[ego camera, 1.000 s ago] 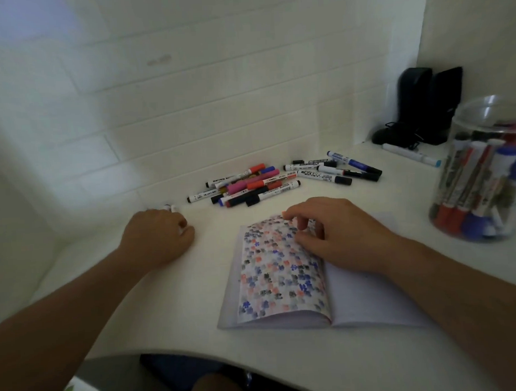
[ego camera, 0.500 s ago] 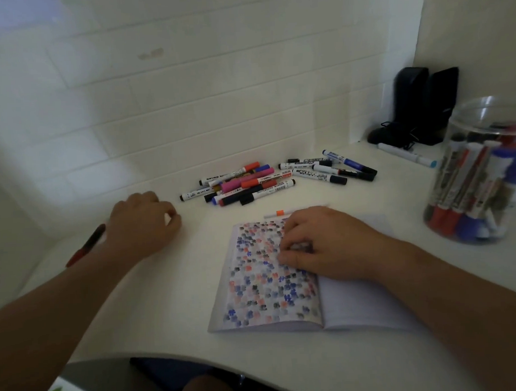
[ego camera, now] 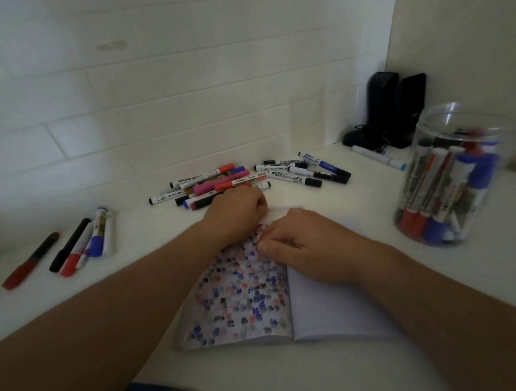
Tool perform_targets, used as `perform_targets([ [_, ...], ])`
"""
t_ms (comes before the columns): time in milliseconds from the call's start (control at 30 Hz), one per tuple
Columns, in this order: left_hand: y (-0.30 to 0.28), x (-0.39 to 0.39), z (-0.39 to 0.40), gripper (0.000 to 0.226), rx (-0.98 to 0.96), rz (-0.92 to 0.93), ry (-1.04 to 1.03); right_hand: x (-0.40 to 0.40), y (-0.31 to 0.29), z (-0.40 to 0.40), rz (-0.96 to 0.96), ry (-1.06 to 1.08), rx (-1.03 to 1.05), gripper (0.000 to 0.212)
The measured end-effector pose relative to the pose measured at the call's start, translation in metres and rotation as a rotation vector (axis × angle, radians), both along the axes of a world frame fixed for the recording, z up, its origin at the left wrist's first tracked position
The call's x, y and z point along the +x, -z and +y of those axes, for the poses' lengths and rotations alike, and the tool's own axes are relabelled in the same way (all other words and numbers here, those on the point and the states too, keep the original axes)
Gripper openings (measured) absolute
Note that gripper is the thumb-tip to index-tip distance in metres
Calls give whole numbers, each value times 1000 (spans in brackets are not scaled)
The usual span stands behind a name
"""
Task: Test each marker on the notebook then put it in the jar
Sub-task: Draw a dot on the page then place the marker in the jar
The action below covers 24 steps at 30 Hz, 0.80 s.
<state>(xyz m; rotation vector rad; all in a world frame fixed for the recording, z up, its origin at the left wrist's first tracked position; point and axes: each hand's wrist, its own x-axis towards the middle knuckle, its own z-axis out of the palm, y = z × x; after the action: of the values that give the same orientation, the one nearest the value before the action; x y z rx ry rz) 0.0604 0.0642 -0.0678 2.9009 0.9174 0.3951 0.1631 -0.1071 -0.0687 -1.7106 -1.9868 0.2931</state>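
On the tabletop [ego camera: 330, 365], both hands [ego camera: 237, 216] [ego camera: 299, 246] meet at the spotted notebook [ego camera: 242, 295], fingers curled, perhaps gripping a marker; the jar [ego camera: 452, 174] is part-filled, a pile of markers [ego camera: 221, 182] left.

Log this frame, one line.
phase: marker handling | left hand: at notebook top edge | right hand: on page | jar: part-filled | pile: untested

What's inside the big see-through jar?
The jar holds lots of markers standing up, with red, blue and black caps. Their blurry, overlapping shapes hide how many there are, and whatever sits in the middle is covered by the ones in front.
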Motion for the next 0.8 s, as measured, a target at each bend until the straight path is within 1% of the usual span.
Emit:
perform_targets([
  [67, -7, 7, -8, 11, -51, -150, 0, 3, -3, -2, 112, 74, 30, 44],
  [133, -17, 14, -24, 11, -142, -343, 67, 14, -7, -4, 213, 257, 146, 32],
  [200, -23, 18, -41, 13, -294, -452, 179, 30, -10, -3, 353, 484, 286, 34],
  [267, -20, 20, -52, 17, -418, -485, 289, 45, -10, -2, 542, 630, 357, 36],
  [333, -10, 20, -55, 19, -402, -455, 370, 48, -8, -1, 714, 623, 355, 26],
  [400, 0, 20, -53, 21, -351, -404, 412, 44, -7, 0, 899, 513, 377, 15],
  [433, 3, 20, -51, 22, -350, -400, 422, 41, -7, 0, 950, 467, 394, 12],
  [500, 6, 20, -47, 24, -352, -410, 431, 37, -9, -1, 965, 438, 413, 15],
  [633, 8, 22, -43, 27, -289, -374, 441, 35, -6, -1, 992, 481, 404, 19],
  [700, 9, 23, -42, 27, -245, -392, 433, 33, -5, 0, 1006, 486, 412, 20],
  [800, 10, 25, -38, 25, -237, -423, 432, 31, -4, 3, 1048, 471, 424, 20],
])
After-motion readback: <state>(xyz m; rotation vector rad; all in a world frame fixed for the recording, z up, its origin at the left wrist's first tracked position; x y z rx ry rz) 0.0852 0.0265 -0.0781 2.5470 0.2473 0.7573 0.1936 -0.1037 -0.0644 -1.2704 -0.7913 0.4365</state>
